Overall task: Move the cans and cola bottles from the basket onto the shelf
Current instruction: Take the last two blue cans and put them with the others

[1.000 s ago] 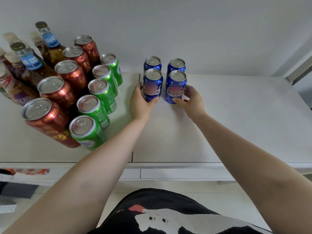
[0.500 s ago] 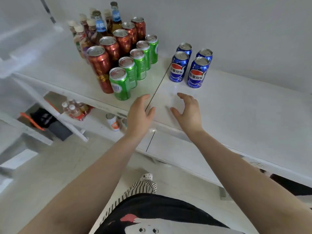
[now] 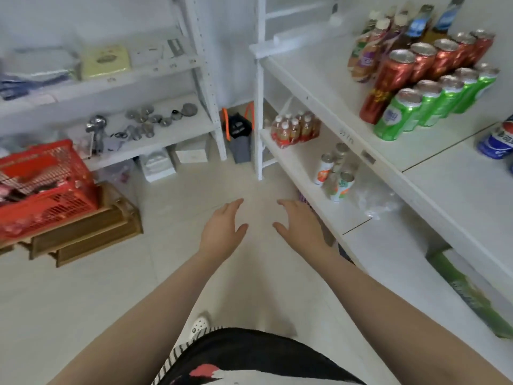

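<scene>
A red plastic basket (image 3: 55, 201) rests on wooden crates at the far left, with dark and pink items inside that are too blurred to name. My left hand (image 3: 222, 232) and my right hand (image 3: 302, 226) hover over the floor, both empty with fingers apart. On the white shelf (image 3: 347, 87) at the right stand rows of red cans (image 3: 394, 76) and green cans (image 3: 399, 115), with bottles (image 3: 369, 51) behind them. A blue cola can (image 3: 498, 140) shows at the right edge.
Wooden crates (image 3: 83, 234) sit under the basket. The lower shelf holds a shrink-wrapped bottle pack (image 3: 294, 129) and small cans (image 3: 336, 173). A second white rack (image 3: 155, 129) with metal items stands at the back. A dark bag (image 3: 240, 132) leans in the corner.
My hands let go of the two blue cans and drew back off the shelf. My view swung left and down, bringing the floor and the red basket into sight.
</scene>
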`<action>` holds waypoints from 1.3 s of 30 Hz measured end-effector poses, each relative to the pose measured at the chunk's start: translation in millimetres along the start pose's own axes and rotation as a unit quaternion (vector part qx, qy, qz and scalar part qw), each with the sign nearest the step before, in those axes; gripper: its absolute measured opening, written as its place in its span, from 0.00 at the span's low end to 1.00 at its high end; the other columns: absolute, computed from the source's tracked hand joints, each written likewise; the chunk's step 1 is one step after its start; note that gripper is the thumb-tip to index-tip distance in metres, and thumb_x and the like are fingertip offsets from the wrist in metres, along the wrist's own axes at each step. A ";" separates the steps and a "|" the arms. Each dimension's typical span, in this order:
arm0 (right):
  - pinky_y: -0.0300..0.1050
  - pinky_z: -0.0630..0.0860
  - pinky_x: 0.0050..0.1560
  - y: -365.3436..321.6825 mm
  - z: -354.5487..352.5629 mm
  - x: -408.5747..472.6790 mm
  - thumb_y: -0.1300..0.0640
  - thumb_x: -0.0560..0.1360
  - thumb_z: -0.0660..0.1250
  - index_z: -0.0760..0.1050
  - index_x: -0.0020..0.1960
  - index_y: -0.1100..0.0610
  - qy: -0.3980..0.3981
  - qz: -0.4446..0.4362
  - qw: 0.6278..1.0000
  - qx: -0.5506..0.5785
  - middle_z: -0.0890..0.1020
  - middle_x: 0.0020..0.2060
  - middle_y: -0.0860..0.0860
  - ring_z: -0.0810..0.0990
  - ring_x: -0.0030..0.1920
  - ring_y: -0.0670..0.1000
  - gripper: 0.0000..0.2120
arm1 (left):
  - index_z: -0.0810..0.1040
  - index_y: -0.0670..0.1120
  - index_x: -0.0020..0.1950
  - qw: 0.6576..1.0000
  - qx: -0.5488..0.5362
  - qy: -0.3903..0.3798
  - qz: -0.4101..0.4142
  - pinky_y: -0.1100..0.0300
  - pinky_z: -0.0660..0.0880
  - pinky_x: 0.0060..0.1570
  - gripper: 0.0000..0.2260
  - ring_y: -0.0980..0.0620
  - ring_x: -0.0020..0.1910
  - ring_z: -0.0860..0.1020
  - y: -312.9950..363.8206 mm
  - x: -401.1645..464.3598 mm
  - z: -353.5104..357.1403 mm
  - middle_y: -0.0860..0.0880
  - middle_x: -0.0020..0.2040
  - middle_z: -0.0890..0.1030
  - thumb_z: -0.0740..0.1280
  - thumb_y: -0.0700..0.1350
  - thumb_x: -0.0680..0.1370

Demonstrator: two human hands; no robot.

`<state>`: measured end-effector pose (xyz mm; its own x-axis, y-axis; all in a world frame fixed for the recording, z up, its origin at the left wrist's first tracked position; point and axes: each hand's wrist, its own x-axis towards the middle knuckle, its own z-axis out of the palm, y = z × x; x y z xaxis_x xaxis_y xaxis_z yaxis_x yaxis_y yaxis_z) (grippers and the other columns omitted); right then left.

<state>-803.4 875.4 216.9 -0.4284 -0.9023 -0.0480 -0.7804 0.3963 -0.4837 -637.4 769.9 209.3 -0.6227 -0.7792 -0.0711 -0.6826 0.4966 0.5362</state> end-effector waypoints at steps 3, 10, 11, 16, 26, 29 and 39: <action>0.47 0.65 0.66 -55.6 43.2 11.1 0.51 0.76 0.66 0.66 0.72 0.55 -0.052 -0.036 0.998 -0.018 0.72 0.67 0.53 0.69 0.67 0.55 0.26 | 0.64 0.50 0.74 0.999 0.006 0.003 -0.054 0.53 0.70 0.62 0.26 0.47 0.67 0.71 -67.3 -24.0 -23.1 0.49 0.68 0.73 0.66 0.49 0.77; 0.48 0.67 0.63 -203.3 154.8 33.4 0.51 0.77 0.65 0.65 0.72 0.55 -0.141 -0.061 0.988 -0.014 0.71 0.68 0.53 0.68 0.68 0.55 0.26 | 0.64 0.50 0.74 0.989 0.026 0.004 -0.142 0.53 0.69 0.64 0.26 0.47 0.68 0.70 -231.3 -77.2 -100.2 0.49 0.70 0.72 0.65 0.49 0.78; 0.48 0.68 0.64 -224.0 169.1 36.9 0.51 0.76 0.65 0.65 0.72 0.55 -0.150 -0.068 0.986 -0.012 0.71 0.68 0.53 0.68 0.68 0.55 0.26 | 0.64 0.51 0.74 0.988 0.030 0.007 -0.153 0.53 0.69 0.64 0.26 0.47 0.68 0.70 -253.2 -83.2 -111.4 0.49 0.70 0.72 0.65 0.50 0.77; 0.50 0.70 0.64 -310.6 224.2 59.3 0.50 0.76 0.66 0.65 0.71 0.55 -0.188 -0.108 0.976 -0.027 0.72 0.67 0.53 0.69 0.67 0.55 0.26 | 0.64 0.50 0.74 0.978 0.026 0.016 -0.205 0.53 0.70 0.64 0.26 0.47 0.68 0.70 -340.9 -105.7 -160.1 0.49 0.69 0.72 0.65 0.50 0.77; 0.49 0.70 0.60 -451.2 303.3 161.0 0.51 0.75 0.67 0.67 0.71 0.56 -0.231 -0.183 0.955 -0.037 0.74 0.65 0.54 0.71 0.66 0.56 0.26 | 0.65 0.49 0.73 0.948 -0.024 0.094 -0.304 0.54 0.71 0.62 0.25 0.48 0.68 0.70 -476.5 -89.9 -231.4 0.49 0.70 0.72 0.66 0.49 0.77; 0.47 0.69 0.61 -492.4 330.4 201.8 0.51 0.75 0.68 0.67 0.70 0.56 -0.246 -0.212 0.945 -0.025 0.74 0.66 0.54 0.72 0.65 0.55 0.26 | 0.66 0.48 0.73 0.939 -0.026 0.109 -0.324 0.53 0.71 0.61 0.25 0.48 0.69 0.70 -516.8 -65.5 -257.9 0.48 0.70 0.73 0.67 0.49 0.77; 0.52 0.74 0.60 -602.8 388.3 328.0 0.52 0.71 0.72 0.72 0.66 0.55 -0.262 -0.242 0.934 -0.018 0.78 0.60 0.53 0.76 0.60 0.55 0.25 | 0.68 0.48 0.71 0.921 -0.036 0.125 -0.366 0.51 0.74 0.58 0.24 0.46 0.65 0.73 -631.0 -1.0 -338.9 0.48 0.66 0.75 0.68 0.47 0.75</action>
<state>-296.6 274.7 153.4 0.2522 -0.9327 -0.2577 -0.8437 -0.0816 -0.5305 -76.4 327.8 156.2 0.1091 -0.9634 -0.2449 -0.8515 -0.2177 0.4771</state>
